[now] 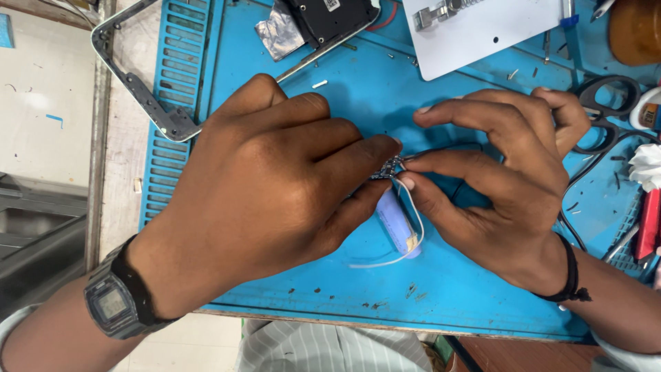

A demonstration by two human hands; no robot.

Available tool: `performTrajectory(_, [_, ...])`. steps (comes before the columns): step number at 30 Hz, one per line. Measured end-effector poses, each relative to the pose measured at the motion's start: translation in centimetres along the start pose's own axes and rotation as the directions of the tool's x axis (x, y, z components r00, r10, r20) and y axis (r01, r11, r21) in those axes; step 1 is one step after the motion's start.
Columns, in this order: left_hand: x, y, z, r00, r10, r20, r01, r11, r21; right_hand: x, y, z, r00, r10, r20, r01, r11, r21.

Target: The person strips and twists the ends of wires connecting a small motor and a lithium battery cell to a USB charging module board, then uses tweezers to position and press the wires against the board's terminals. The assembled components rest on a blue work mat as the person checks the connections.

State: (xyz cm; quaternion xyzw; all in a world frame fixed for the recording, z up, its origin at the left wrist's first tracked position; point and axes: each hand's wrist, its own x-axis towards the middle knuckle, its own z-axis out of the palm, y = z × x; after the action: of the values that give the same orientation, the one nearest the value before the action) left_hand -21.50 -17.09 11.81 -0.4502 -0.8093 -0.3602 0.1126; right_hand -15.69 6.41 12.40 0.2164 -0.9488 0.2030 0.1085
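Bright, even light falls from overhead on a blue mat (441, 275), rendering its colour saturated and flat. The left hand (268, 186) and right hand (509, 179) throw only soft, short shadows, darkest on the mat between the fingers near centre. A white board (482, 34) at 1 o'clock is close to blown out, and the pale floor (41, 103) at 9 o'clock is washed nearly featureless. A crumpled foil scrap (279, 34) at 12 o'clock catches mild glare. Focus holds sharp across both hands; the tiny part pinched between the fingertips is too small to resolve. Edges at 3 o'clock soften slightly, with tools crowded and cropped.
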Motion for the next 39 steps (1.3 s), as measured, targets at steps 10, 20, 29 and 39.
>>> performTrajectory(10, [-0.1, 0.0, -0.2, 1.0, 0.003, 0.009, -0.003, 1.0, 0.004, -0.4, 0.6, -0.5, 0.997, -0.072, 0.017, 0.073, 0.995, -0.071])
performTrajectory(20, [-0.1, -0.2, -0.3, 0.999, 0.015, 0.042, -0.016, 1.0, 0.008, -0.6, 1.1, -1.4, 0.991, -0.113, 0.073, 0.121, 0.986, -0.114])
performTrajectory(29, [0.0, -0.2, -0.6, 0.998, 0.019, 0.053, -0.019, 1.0, -0.001, 0.0, 0.9, -1.1, 0.958, -0.286, -0.026, 0.273, 0.936, -0.223])
performTrajectory(39, [0.0, -0.3, -0.6, 0.999, 0.034, 0.037, -0.034, 0.999, -0.002, 0.3, 0.6, -1.4, 0.956, -0.294, 0.002, 0.287, 0.93, -0.228])
